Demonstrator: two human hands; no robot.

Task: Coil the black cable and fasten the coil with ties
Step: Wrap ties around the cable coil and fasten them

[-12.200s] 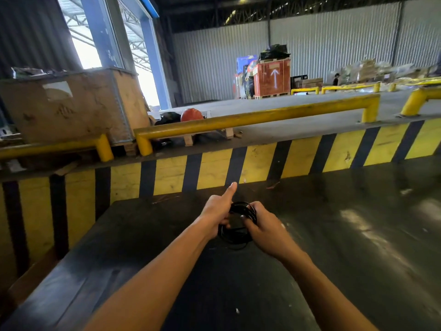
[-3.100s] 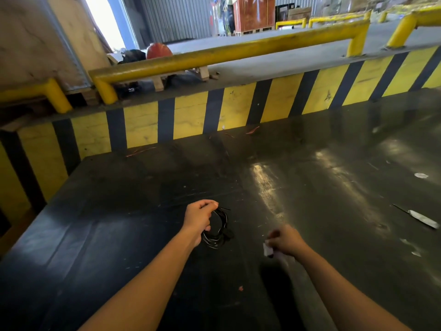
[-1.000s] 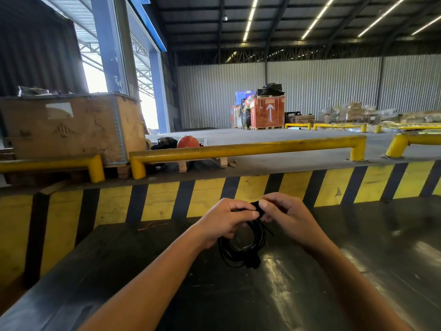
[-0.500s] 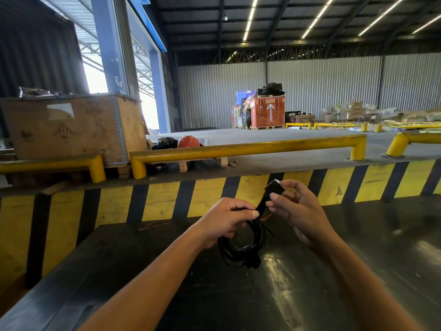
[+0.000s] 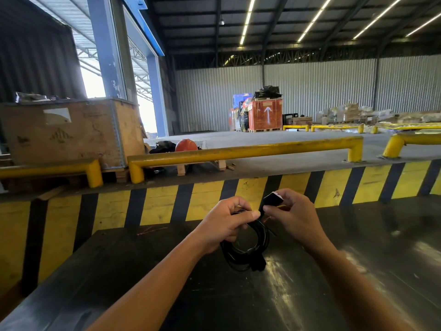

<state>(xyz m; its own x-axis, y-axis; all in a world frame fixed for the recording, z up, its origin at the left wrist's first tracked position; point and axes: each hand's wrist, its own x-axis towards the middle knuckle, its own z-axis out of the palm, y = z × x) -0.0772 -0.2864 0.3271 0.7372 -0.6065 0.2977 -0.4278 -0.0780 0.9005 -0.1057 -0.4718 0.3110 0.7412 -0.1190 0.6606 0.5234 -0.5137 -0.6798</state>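
The black cable (image 5: 245,253) is wound into a small coil that hangs above the dark table (image 5: 358,271). My left hand (image 5: 226,223) grips the coil at its top, thumb pressed over the strands. My right hand (image 5: 296,216) pinches a black strap tie (image 5: 272,199) with a white underside, holding its free end up and to the right of the coil's top. The tie's lower end runs down toward the strands under my left thumb; I cannot tell how far it wraps them. A thicker plug end sits at the coil's bottom right.
A yellow and black striped barrier wall (image 5: 155,206) borders the table's far edge. Behind it run yellow guard rails (image 5: 238,151), with a large wooden crate (image 5: 71,132) at the left. An orange crate (image 5: 265,114) stands far back on the warehouse floor.
My right hand has pulled the tie's free end up and away from the coil's top, then curled it over. My left hand keeps holding the coil in the same place.
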